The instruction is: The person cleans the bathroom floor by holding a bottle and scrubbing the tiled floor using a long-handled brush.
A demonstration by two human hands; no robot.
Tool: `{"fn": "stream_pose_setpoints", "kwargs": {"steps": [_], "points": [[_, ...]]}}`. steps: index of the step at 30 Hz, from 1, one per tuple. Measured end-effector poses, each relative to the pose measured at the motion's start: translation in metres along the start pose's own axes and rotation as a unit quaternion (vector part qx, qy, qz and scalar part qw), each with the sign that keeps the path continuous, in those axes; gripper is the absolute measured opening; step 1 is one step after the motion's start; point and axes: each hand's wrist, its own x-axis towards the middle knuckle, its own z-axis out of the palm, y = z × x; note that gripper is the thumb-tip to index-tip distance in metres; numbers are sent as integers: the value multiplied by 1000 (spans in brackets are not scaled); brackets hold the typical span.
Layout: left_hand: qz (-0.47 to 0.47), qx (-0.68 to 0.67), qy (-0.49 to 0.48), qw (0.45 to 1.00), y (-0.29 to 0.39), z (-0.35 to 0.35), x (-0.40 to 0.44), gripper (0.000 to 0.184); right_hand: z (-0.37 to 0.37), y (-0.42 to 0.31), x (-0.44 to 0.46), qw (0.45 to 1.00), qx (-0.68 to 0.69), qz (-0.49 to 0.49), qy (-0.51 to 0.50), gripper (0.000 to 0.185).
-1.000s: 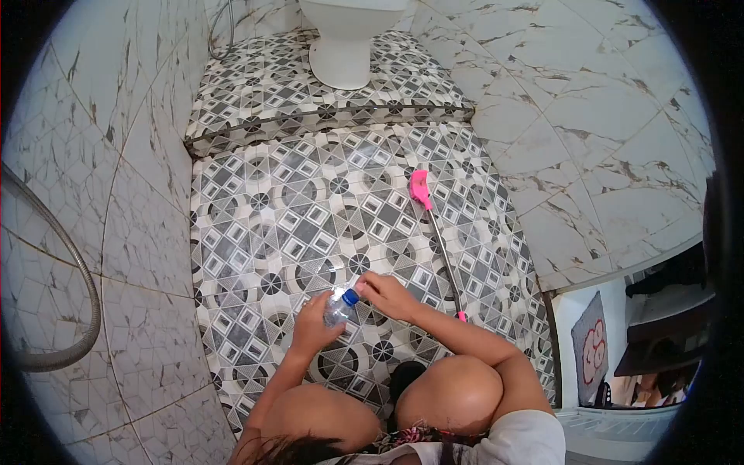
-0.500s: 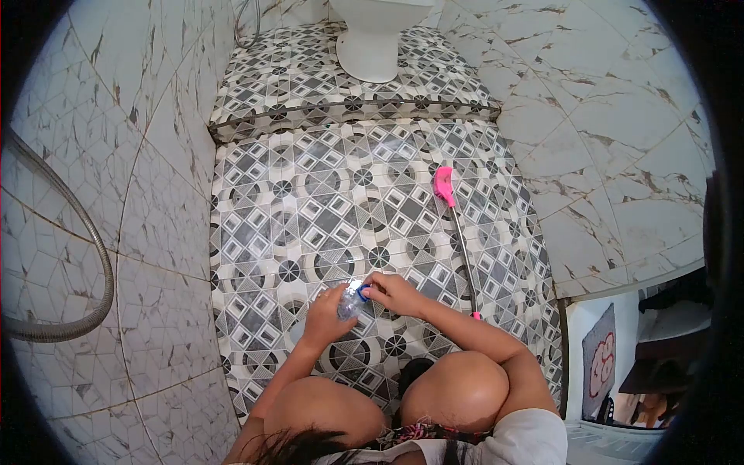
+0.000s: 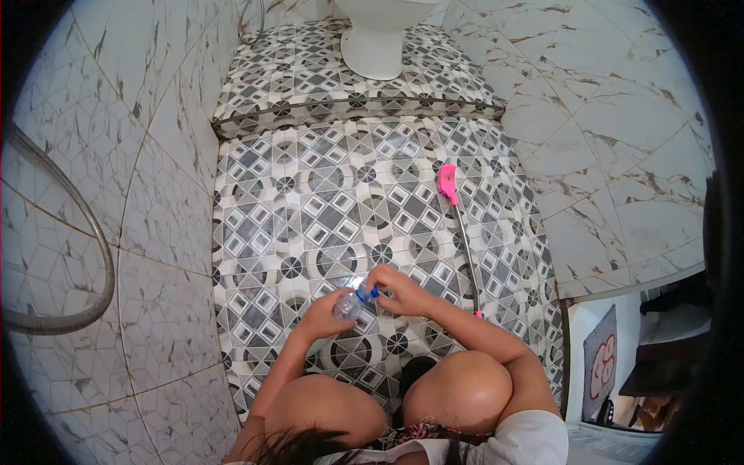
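A clear plastic bottle (image 3: pixel 346 308) lies tilted in my left hand (image 3: pixel 318 318), whose fingers wrap round its body. Its neck points to the right, towards my right hand (image 3: pixel 401 294). Thumb and fingers of that hand pinch a blue bottle cap (image 3: pixel 375 292) at the mouth of the bottle. Blue also shows around the neck, just left of the cap; whether the cap is still attached I cannot tell. Both hands are held above the patterned floor, in front of my bent knees.
A pink brush (image 3: pixel 448 184) with a metal handle (image 3: pixel 467 252) lies on the tiled floor (image 3: pixel 263 225) to the right. Beyond a low step (image 3: pixel 356 110) stands a white toilet (image 3: pixel 372 54). A metal hose (image 3: pixel 97 225) hangs along the left wall. A grey mat (image 3: pixel 600 360) is at lower right.
My right hand has shifted slightly up and right, and more of the blue cap now shows between its fingers. The left hand keeps its hold on the bottle, moved slightly.
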Motion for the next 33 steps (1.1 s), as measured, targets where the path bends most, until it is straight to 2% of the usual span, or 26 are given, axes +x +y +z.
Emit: {"fn": "stream_pose_setpoints", "kwargs": {"steps": [2, 4, 10, 13, 16, 22, 33], "points": [[1, 38, 23, 999, -5, -5, 3, 76, 0, 0, 2, 994, 67, 47, 65, 32], [1, 46, 17, 999, -9, -12, 6, 77, 3, 8, 0, 991, 85, 71, 73, 35], [-52, 135, -36, 989, 9, -24, 6, 94, 31, 36, -15, 962, 189, 180, 84, 40], [-27, 150, -42, 987, -6, -17, 8, 99, 40, 42, -18, 951, 218, 199, 90, 43], [-56, 136, -67, 987, 2, -16, 9, 101, 45, 51, -22, 960, 188, 197, 66, 45], [-43, 156, -68, 984, 6, -16, 9, 108, 47, 49, -21, 971, 158, 166, 76, 43], [-65, 206, -105, 971, 19, -23, 16, 106, 45, 43, -16, 976, 134, 150, 79, 40]]}}
